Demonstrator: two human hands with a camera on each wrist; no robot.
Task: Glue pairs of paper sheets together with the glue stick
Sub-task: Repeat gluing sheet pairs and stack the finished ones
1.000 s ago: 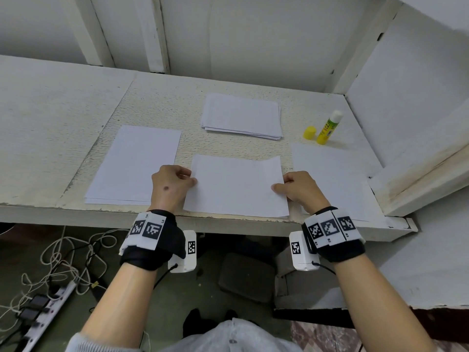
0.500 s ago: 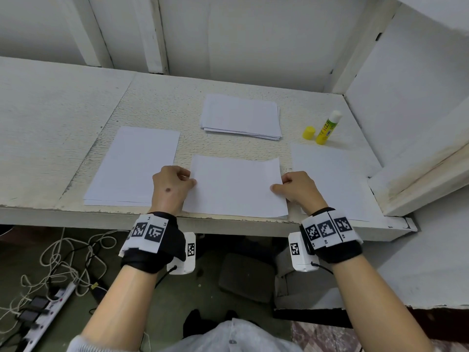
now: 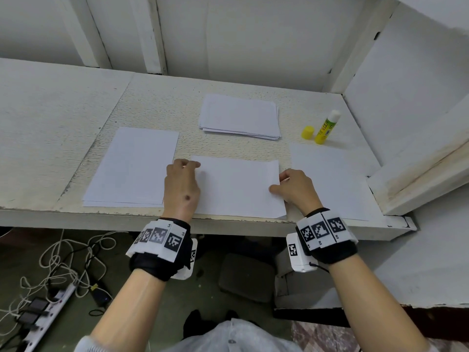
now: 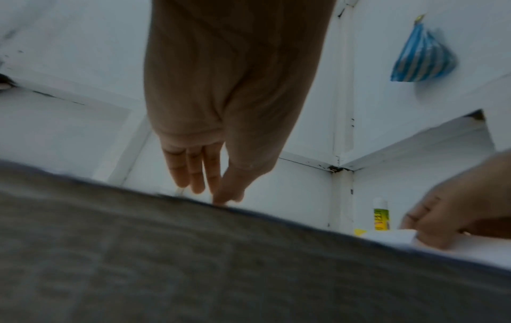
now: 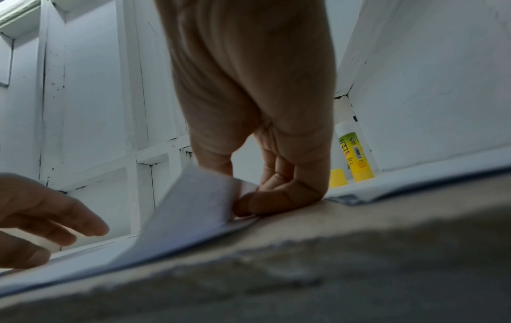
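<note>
The thin white sheet (image 3: 238, 186) lies flat near the tabletop's (image 3: 63, 118) front edge. My right hand (image 3: 297, 189) pinches its curling right edge; my left hand (image 3: 181, 186) seems to press it, fingers nearly straight. The capless cylindrical glue stick (image 3: 326, 127) stands far right.

Matt white paper sheets (image 3: 238, 186); rough chipped painted table (image 3: 63, 118); glossy plastic glue stick (image 3: 326, 127).

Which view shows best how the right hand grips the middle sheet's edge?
Right wrist: the right hand pinches the lifted edge of the middle sheet close up. The head view shows the whole sheet, grip hidden. The left wrist view shows it blurred, far right.
</note>
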